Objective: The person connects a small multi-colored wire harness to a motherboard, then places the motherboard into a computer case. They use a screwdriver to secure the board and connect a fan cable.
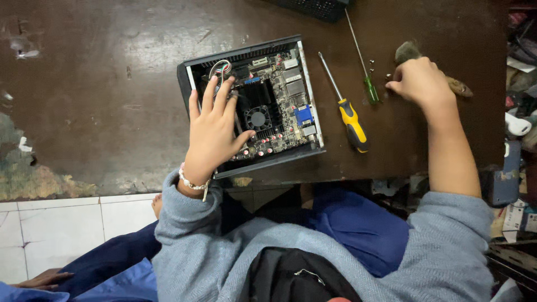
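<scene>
The left hand (214, 131) lies flat, fingers spread, on the open black metal computer case (253, 103) near the bench's front edge, while the right hand (420, 82), toward the right edge, pinches at tiny loose screws (387, 75) beside the green-handled screwdriver (363, 67).

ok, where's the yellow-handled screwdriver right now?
In the head view, the yellow-handled screwdriver lies on the dark table, just right of the open computer case and left of the green-handled screwdriver, untouched by either hand.
</scene>
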